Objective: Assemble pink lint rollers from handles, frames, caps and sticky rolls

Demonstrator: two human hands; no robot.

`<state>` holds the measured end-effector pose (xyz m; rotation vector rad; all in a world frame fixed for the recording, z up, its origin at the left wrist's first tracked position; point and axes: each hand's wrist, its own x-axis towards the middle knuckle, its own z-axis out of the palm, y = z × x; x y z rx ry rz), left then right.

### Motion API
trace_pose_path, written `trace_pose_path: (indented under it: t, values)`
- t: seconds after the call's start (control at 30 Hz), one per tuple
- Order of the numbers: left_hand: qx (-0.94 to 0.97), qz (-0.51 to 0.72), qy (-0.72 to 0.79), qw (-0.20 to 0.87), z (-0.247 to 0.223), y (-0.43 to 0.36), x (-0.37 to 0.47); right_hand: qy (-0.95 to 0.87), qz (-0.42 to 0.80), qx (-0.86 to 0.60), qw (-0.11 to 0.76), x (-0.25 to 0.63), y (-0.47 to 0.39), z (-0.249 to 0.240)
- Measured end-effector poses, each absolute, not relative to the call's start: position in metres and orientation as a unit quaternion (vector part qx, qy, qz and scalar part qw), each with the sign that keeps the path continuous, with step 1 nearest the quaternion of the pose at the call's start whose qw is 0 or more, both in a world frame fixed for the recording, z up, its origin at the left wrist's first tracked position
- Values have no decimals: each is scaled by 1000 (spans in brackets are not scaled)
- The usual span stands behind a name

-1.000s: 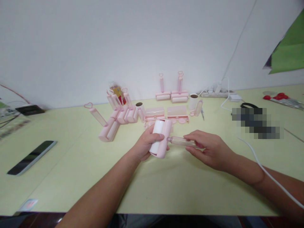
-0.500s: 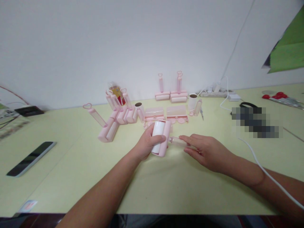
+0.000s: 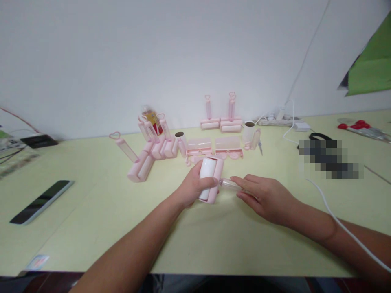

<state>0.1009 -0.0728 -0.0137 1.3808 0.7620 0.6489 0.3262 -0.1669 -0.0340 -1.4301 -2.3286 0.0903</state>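
Note:
My left hand (image 3: 195,185) is closed round a pink roller case (image 3: 216,183) with a white roll (image 3: 207,169) in it, its thumb lying across the front. From the right, my right hand (image 3: 259,193) grips a clear pink handle (image 3: 230,184), whose end meets the side of the case near my left thumb. Behind my hands lie two pink open cases (image 3: 199,145) with small pink parts in front. White rolls (image 3: 249,132) stand at either side of these cases.
Several pink rollers with upright heart-ended handles (image 3: 140,165) stand at the left, two more (image 3: 231,124) at the back. A phone (image 3: 42,202) lies far left. At the right are a power strip (image 3: 275,121), red-handled scissors (image 3: 362,125), and a white cable (image 3: 326,199) crossing my right forearm.
The case, the handle and my left hand have shifted slightly right in the view. Both grips look the same, and the handle end still meets the case.

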Motion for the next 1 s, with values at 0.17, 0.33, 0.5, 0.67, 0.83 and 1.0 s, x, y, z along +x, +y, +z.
trace_pose_path:
  t: [0.17,0.33,0.5,0.67,0.83,1.0]
  values:
    - [606,284,343,659,-15,-74,102,-834,41,-511,204,325,-167,-33]
    - [595,286,355,662,-17,-76,104,-833,44,-512,204,324,-168,-35]
    - [585,284,373,662,-25,-77,108,-829,37,-525,189,322,-166,-37]
    - [665,293,382,571,-27,-88,118,-833,92,-516,179,320,-162,-29]
    - [769,296,352,444,-24,-88,116,-815,149,-526,190,324,-158,-23]
    - [839,316,402,186,-26,-53,94,-800,157,-544,200,331,-153,-24]
